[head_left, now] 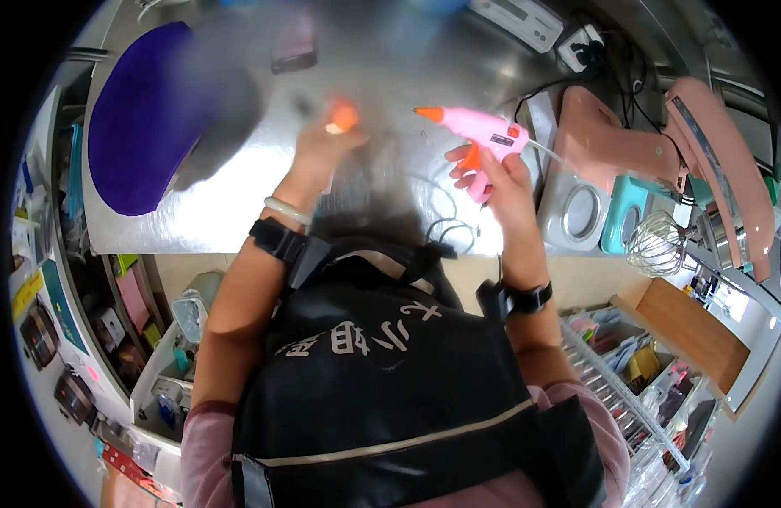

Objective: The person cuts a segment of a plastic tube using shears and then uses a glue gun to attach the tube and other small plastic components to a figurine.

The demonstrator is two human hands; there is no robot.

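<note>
My right hand (pixel 509 193) is wrapped round the handle of a pink hot glue gun (pixel 479 127), fingers by its orange trigger. The gun's orange nozzle points left over the steel table (pixel 246 229), and a pale rod or cord runs from its back end. Left of it, my left hand (pixel 314 157) is closed on a small orange-red piece with a pale edge (pixel 343 117); blur hides what kind of thing it is. Some space separates that piece from the nozzle.
A purple rounded board (pixel 136 127) lies at the far left, partly blurred. On the right stand a pink stand mixer (pixel 611 140) and a wire whisk (pixel 656 243). A white scale (pixel 526 21), a white adapter (pixel 581 49) and black cables fill the back right. An open drawer (pixel 166 372) is below left.
</note>
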